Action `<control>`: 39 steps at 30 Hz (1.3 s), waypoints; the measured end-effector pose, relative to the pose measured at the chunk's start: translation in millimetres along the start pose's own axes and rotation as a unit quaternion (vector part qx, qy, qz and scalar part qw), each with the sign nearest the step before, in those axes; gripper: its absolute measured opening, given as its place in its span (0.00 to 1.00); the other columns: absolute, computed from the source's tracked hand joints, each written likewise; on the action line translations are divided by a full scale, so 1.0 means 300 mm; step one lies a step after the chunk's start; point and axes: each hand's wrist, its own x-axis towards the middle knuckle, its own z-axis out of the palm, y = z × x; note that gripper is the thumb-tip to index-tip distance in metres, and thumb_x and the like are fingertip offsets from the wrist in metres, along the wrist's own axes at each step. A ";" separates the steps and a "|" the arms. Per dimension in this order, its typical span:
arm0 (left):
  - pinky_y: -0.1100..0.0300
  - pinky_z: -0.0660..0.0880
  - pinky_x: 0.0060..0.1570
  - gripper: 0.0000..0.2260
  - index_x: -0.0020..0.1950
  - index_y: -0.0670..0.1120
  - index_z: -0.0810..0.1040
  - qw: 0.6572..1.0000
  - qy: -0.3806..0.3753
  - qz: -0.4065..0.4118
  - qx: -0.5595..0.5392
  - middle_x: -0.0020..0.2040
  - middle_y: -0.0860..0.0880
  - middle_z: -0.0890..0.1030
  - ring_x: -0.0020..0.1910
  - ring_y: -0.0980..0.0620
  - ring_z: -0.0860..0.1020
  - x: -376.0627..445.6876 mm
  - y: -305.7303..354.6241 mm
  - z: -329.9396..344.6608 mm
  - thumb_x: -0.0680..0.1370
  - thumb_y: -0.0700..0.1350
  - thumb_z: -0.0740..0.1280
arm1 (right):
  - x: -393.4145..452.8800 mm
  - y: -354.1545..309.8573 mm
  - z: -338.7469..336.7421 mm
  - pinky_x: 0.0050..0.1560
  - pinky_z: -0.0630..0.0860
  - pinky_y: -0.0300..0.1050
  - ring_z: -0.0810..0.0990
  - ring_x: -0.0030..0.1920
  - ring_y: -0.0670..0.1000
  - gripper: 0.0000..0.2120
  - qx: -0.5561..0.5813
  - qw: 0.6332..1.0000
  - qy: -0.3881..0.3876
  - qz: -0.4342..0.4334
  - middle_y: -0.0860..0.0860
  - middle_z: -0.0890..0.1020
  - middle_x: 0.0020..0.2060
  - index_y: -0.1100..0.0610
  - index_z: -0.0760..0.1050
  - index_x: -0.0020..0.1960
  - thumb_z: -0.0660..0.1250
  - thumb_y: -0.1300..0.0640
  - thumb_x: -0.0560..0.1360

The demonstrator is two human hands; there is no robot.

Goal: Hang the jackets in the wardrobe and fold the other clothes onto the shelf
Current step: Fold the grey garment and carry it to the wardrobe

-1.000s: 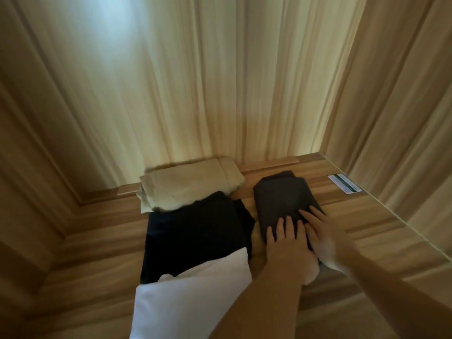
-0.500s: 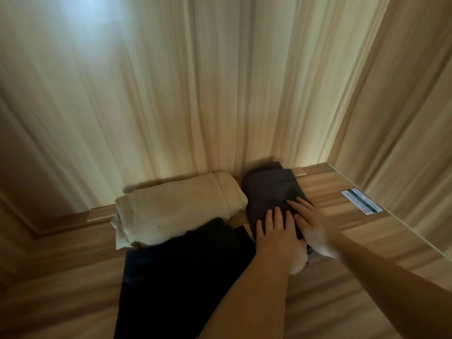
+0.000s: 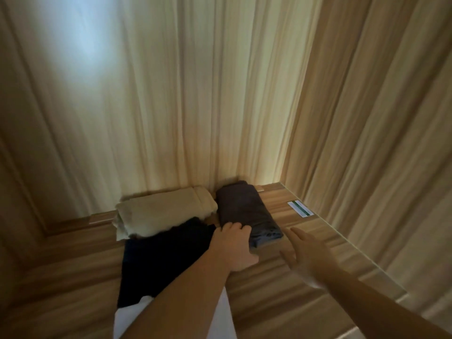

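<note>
A small white label (image 3: 300, 208) with a green band across it lies flat on the wood-grain board at the far right. It sits close to the right side panel (image 3: 381, 148), just inside the seam where that panel comes down, with its long edge running nearly parallel to the seam. The print on it is too small to read. To the left of the label rises the back panel (image 3: 171, 106), pale wood grain in vertical streaks, meeting the right side panel in a corner just beyond the label. A soft bluish patch of light (image 3: 80, 42) lies high on the back panel, far up and left of the label.
</note>
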 end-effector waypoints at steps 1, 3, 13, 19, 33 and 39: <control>0.46 0.64 0.68 0.33 0.76 0.49 0.60 1.000 0.007 -0.008 0.019 0.73 0.47 0.66 0.72 0.44 0.63 -0.058 0.030 -0.009 0.76 0.61 0.63 | -0.050 -0.006 -0.025 0.68 0.66 0.50 0.65 0.72 0.50 0.32 -0.011 1.000 0.005 -0.003 0.46 0.62 0.75 0.46 0.54 0.78 0.54 0.37 0.78; 0.46 0.63 0.69 0.32 0.77 0.48 0.60 0.999 0.027 -0.023 0.038 0.73 0.46 0.65 0.73 0.44 0.62 -0.194 0.089 -0.026 0.77 0.60 0.63 | -0.156 -0.024 -0.073 0.68 0.66 0.49 0.64 0.72 0.51 0.31 -0.026 1.000 0.012 -0.007 0.46 0.62 0.75 0.47 0.53 0.78 0.56 0.38 0.78; 0.48 0.67 0.62 0.24 0.68 0.47 0.69 0.975 0.132 -0.145 0.102 0.63 0.46 0.73 0.63 0.44 0.69 -1.121 0.221 -0.062 0.74 0.56 0.63 | -0.761 -0.389 -0.185 0.67 0.67 0.52 0.67 0.70 0.53 0.31 0.043 0.989 0.012 -0.144 0.49 0.62 0.75 0.50 0.54 0.77 0.57 0.41 0.79; 0.45 0.63 0.66 0.27 0.71 0.49 0.66 0.949 0.195 -0.221 0.110 0.69 0.46 0.70 0.69 0.43 0.66 -1.557 0.181 -0.209 0.75 0.57 0.64 | -0.964 -0.778 -0.262 0.68 0.68 0.50 0.67 0.71 0.51 0.29 0.100 0.968 0.024 -0.229 0.49 0.64 0.74 0.51 0.58 0.77 0.58 0.42 0.79; 0.51 0.66 0.66 0.23 0.73 0.52 0.65 0.904 0.317 -0.249 0.144 0.70 0.51 0.68 0.68 0.47 0.67 -1.946 0.077 -0.264 0.78 0.52 0.61 | -1.061 -1.338 -0.326 0.55 0.67 0.39 0.72 0.56 0.44 0.16 0.474 0.845 -0.112 -0.221 0.48 0.76 0.63 0.53 0.69 0.68 0.59 0.50 0.82; 0.52 0.65 0.68 0.22 0.73 0.54 0.63 0.892 0.315 -0.295 0.138 0.72 0.53 0.66 0.69 0.49 0.65 -1.945 0.083 -0.267 0.79 0.53 0.60 | -1.011 -1.365 -0.312 0.58 0.68 0.41 0.74 0.62 0.46 0.16 0.491 0.828 -0.116 -0.244 0.47 0.76 0.62 0.51 0.69 0.68 0.62 0.55 0.81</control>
